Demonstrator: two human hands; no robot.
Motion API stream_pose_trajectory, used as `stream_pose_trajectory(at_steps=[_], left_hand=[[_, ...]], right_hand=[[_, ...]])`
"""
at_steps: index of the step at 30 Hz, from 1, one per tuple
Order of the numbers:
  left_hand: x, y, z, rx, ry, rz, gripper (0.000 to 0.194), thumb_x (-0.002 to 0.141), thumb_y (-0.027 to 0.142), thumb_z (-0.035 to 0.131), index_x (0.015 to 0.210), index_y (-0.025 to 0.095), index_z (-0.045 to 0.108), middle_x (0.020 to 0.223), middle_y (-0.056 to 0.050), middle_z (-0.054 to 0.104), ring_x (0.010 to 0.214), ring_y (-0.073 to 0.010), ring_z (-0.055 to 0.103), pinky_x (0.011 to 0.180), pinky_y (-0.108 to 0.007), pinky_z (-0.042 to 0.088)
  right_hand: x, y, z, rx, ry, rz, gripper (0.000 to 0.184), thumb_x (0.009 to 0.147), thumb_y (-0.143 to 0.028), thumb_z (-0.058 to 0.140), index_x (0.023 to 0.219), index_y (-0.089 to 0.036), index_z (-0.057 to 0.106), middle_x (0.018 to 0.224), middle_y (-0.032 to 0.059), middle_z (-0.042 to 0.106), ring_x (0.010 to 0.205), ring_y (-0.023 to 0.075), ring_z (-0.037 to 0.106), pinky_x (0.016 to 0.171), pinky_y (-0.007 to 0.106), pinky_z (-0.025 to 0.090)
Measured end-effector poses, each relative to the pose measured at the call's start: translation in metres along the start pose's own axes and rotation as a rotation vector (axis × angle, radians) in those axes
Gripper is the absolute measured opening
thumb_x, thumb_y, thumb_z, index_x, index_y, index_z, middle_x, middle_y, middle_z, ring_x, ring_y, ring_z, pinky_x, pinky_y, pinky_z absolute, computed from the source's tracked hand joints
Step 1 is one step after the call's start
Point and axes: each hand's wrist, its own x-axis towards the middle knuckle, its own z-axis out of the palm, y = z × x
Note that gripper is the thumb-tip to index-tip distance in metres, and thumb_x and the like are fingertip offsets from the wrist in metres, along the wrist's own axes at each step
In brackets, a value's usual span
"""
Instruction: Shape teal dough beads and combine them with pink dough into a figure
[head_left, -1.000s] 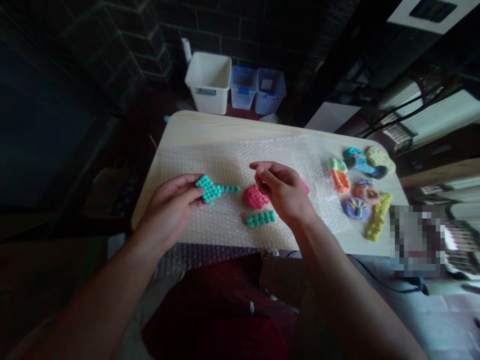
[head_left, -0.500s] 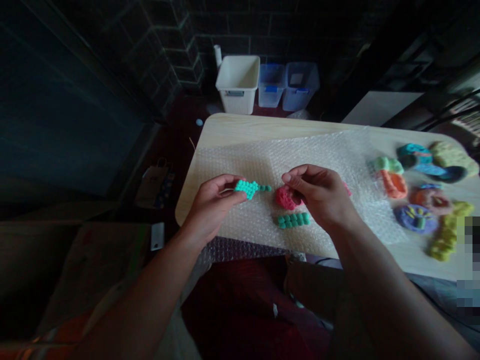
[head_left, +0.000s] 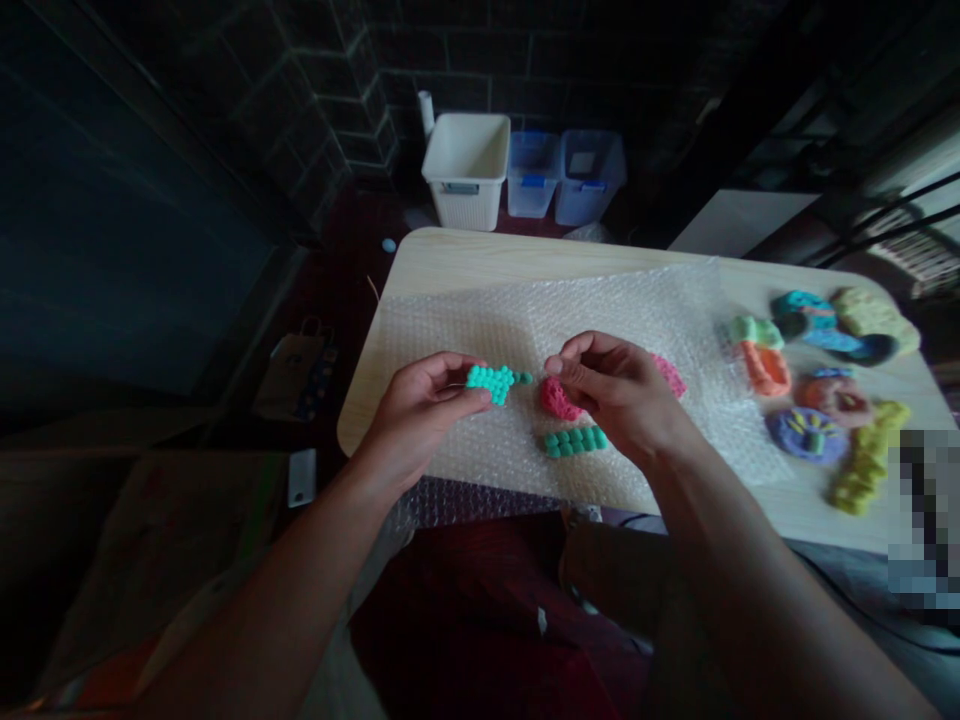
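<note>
A bumpy turquoise piece [head_left: 490, 383], made up of small balls, is pinched between the thumb and fingers of my left hand [head_left: 420, 410], raised over the bubble wrap [head_left: 450, 320]. Just past its right end shows a short dark green strip [head_left: 523, 379]. My right hand [head_left: 611, 385] has its thumb and fingertips pressed together; what they hold, if anything, cannot be made out. Below it lies a pink textured piece [head_left: 559, 400], partly hidden, with another pink piece [head_left: 670, 376] behind the hand. A green knobbly strip [head_left: 576, 441] lies nearer to me.
On the right of the pale table [head_left: 480, 243] are a mint and orange piece [head_left: 766, 368], a purple disc [head_left: 799, 440], a yellow bumpy strip [head_left: 862, 465] and a teal piece [head_left: 810, 312]. Beyond the far edge stand a white bin [head_left: 469, 195] and two bluish plastic bins [head_left: 589, 185].
The whole view has shifted slightly, so the table and its pieces appear further left. Less of the dark green strip shows beside the turquoise piece. Both hands keep nearly the same pose.
</note>
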Motion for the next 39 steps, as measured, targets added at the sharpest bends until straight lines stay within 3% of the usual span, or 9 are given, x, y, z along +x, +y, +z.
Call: stream_pose_trajectory(at_steps=[6, 12, 15, 18, 22, 27, 31, 34, 39], left_hand=[[0.0, 0.0, 0.0, 0.029, 0.017, 0.007, 0.033, 0.064, 0.017, 0.09, 0.093, 0.016, 0.075, 0.084, -0.002, 0.079, 0.075, -0.0165, 0.073, 0.077, -0.031, 0.057], [0.001, 0.0, 0.001, 0.037, 0.028, 0.0, 0.034, 0.062, 0.016, 0.088, 0.092, 0.016, 0.073, 0.081, 0.0, 0.078, 0.073, -0.016, 0.072, 0.075, -0.031, 0.055], [0.0, 0.0, 0.001, 0.041, 0.033, -0.002, 0.034, 0.062, 0.017, 0.088, 0.092, 0.016, 0.073, 0.082, -0.001, 0.078, 0.075, -0.0165, 0.073, 0.077, -0.032, 0.056], [0.0, 0.0, 0.001, 0.045, 0.037, -0.004, 0.034, 0.062, 0.016, 0.088, 0.092, 0.016, 0.073, 0.082, -0.001, 0.078, 0.075, -0.0167, 0.073, 0.078, -0.032, 0.056], [0.001, 0.0, 0.001, 0.034, 0.029, -0.009, 0.033, 0.063, 0.016, 0.089, 0.092, 0.016, 0.072, 0.082, -0.001, 0.077, 0.076, -0.0161, 0.072, 0.078, -0.031, 0.055], [0.0, 0.002, 0.001, 0.033, 0.031, -0.009, 0.034, 0.063, 0.016, 0.089, 0.092, 0.016, 0.072, 0.082, -0.001, 0.077, 0.076, -0.0157, 0.071, 0.077, -0.03, 0.055], [-0.001, 0.002, 0.001, 0.035, 0.035, -0.004, 0.033, 0.062, 0.015, 0.089, 0.09, 0.016, 0.072, 0.083, -0.001, 0.076, 0.077, -0.0165, 0.071, 0.078, -0.031, 0.055], [-0.001, 0.003, 0.001, 0.027, 0.032, -0.009, 0.032, 0.063, 0.015, 0.09, 0.09, 0.016, 0.073, 0.083, -0.002, 0.077, 0.078, -0.0173, 0.072, 0.079, -0.032, 0.056], [0.0, 0.002, 0.0, 0.015, 0.032, -0.008, 0.032, 0.064, 0.015, 0.09, 0.091, 0.016, 0.074, 0.082, -0.002, 0.077, 0.077, -0.0171, 0.072, 0.078, -0.031, 0.056]], right_hand=[[-0.001, 0.001, 0.002, 0.033, -0.035, 0.05, 0.03, 0.073, -0.032, 0.098, 0.094, -0.017, 0.083, 0.084, 0.0038, 0.076, 0.064, 0.0103, 0.06, 0.054, 0.024, 0.043], [-0.002, -0.002, 0.004, 0.031, -0.099, 0.066, 0.034, 0.083, -0.048, 0.091, 0.079, -0.016, 0.081, 0.064, 0.0009, 0.065, 0.051, 0.0079, 0.047, 0.045, 0.024, 0.027], [-0.003, -0.002, 0.002, 0.031, -0.11, 0.052, 0.038, 0.08, -0.047, 0.094, 0.069, -0.016, 0.074, 0.057, -0.0023, 0.058, 0.048, 0.0067, 0.043, 0.044, 0.024, 0.025], [-0.003, 0.0, -0.001, 0.042, -0.141, 0.034, 0.029, 0.074, -0.035, 0.1, 0.078, -0.018, 0.077, 0.062, -0.0023, 0.065, 0.052, 0.0083, 0.05, 0.046, 0.023, 0.031], [-0.004, 0.001, -0.003, 0.034, -0.239, 0.022, 0.02, 0.08, -0.025, 0.096, 0.093, -0.017, 0.082, 0.076, 0.0029, 0.077, 0.062, 0.0104, 0.062, 0.052, 0.022, 0.043], [-0.007, -0.004, -0.001, 0.084, -0.312, 0.084, 0.018, 0.09, -0.03, 0.088, 0.098, -0.017, 0.08, 0.101, 0.0097, 0.085, 0.075, 0.0153, 0.077, 0.057, 0.021, 0.054], [-0.009, -0.009, 0.002, 0.078, -0.273, 0.129, 0.032, 0.09, -0.046, 0.086, 0.083, -0.017, 0.074, 0.074, 0.0056, 0.081, 0.052, 0.0132, 0.068, 0.042, 0.021, 0.045], [-0.008, -0.008, 0.002, 0.032, -0.21, 0.08, 0.034, 0.082, -0.041, 0.094, 0.073, -0.018, 0.07, 0.062, -0.0003, 0.072, 0.045, 0.0076, 0.055, 0.04, 0.018, 0.036], [-0.006, -0.003, -0.002, 0.003, -0.221, 0.022, 0.027, 0.072, -0.029, 0.101, 0.076, -0.017, 0.078, 0.064, 0.0004, 0.074, 0.052, 0.0086, 0.06, 0.047, 0.019, 0.046]])
